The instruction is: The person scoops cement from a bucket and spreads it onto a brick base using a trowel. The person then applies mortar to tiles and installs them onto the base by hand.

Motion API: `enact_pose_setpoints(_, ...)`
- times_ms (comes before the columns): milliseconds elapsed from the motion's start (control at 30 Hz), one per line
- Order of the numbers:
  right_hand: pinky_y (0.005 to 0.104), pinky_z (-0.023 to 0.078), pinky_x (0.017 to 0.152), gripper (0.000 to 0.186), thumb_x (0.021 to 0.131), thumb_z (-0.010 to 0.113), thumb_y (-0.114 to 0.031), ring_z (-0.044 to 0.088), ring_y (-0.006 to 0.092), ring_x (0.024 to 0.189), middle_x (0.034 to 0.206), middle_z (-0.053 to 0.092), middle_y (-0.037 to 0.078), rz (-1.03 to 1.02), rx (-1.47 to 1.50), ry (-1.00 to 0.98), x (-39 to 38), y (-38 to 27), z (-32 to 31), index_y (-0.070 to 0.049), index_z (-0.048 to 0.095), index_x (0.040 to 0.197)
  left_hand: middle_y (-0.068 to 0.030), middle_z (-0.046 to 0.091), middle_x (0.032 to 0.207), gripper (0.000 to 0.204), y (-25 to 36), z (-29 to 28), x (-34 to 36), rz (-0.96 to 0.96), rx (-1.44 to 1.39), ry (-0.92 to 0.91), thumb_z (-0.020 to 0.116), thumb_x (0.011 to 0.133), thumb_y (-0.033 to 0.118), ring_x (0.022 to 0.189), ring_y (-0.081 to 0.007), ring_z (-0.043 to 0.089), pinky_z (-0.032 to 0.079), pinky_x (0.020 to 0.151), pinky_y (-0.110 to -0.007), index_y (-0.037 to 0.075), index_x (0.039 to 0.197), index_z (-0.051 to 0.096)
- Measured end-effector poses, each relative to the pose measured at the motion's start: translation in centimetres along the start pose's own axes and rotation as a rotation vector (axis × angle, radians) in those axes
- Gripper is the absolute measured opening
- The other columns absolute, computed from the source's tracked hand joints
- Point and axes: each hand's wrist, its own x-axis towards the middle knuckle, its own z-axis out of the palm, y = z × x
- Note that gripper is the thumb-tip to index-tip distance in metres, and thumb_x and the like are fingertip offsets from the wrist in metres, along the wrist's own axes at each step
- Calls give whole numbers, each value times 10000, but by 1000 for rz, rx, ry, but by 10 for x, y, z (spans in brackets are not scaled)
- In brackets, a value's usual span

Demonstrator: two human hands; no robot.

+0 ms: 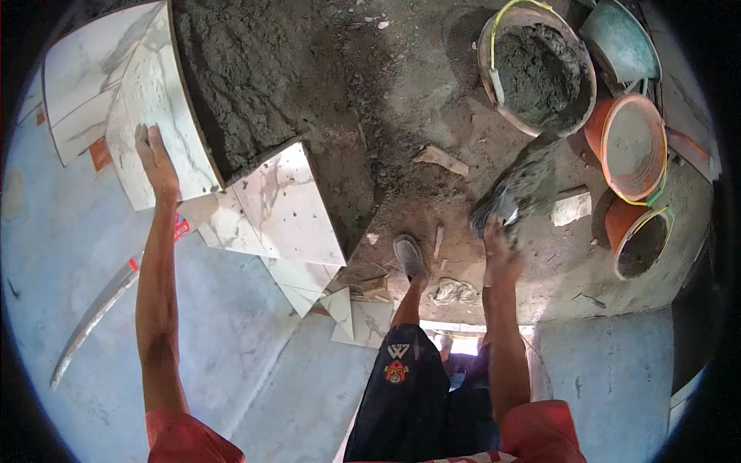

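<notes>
My left hand (158, 166) lies with fingers stretched out against a white marbled tile (158, 92) at the left. Wet grey mortar (247, 69) borders that tile. On the other side, my right hand (502, 258) is blurred by motion and gripping a mortar-covered trowel (529, 174); its outline is smeared. Beyond the trowel stands a bucket (488, 58) with a yellow handle, holding grey mortar (540, 73). More marbled tiles (285, 204) lie below the mortar bed, nearer to me.
Orange buckets (598, 127) (617, 224) and a green basin (621, 38) stand at the right. Tile scraps (571, 207) (441, 160) litter the floor. A long silvery strip (93, 324) with red parts runs along the pale blue wall (231, 332). My shoe (409, 255) is near the middle.
</notes>
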Motion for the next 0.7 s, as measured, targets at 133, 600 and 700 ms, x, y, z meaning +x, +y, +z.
enact_pose_setpoints(133, 387, 436, 672, 440, 796, 608, -174, 533, 246, 833, 928, 552, 158, -354, -1390, 40, -82, 105, 9, 59, 474, 1144, -238, 393, 1274, 579, -6, -1, 9, 17, -34, -13, 371, 932, 373, 1210, -305, 351, 238, 1025, -341, -115, 1244, 341)
enact_pose_setpoints(600, 458, 434, 689, 375, 829, 546, -327, 571, 398, 810, 837, 584, 247, -523, -1260, -266, -93, -28, -7, -10, 553, 1028, -252, 314, 1337, 608, -23, -10, 12, 16, 32, 29, 399, 921, 379, 1261, -325, 285, 199, 1050, -353, -124, 1257, 328)
enact_pose_setpoints(700, 454, 461, 623, 236, 824, 477, -204, 588, 367, 702, 769, 604, 163, -473, -1754, -59, 85, -83, -4, -30, 564, 957, -241, 317, 1341, 579, -10, 2, 2, 12, 19, 14, 388, 930, 349, 1263, -314, 284, 201, 1049, -345, -122, 1261, 325)
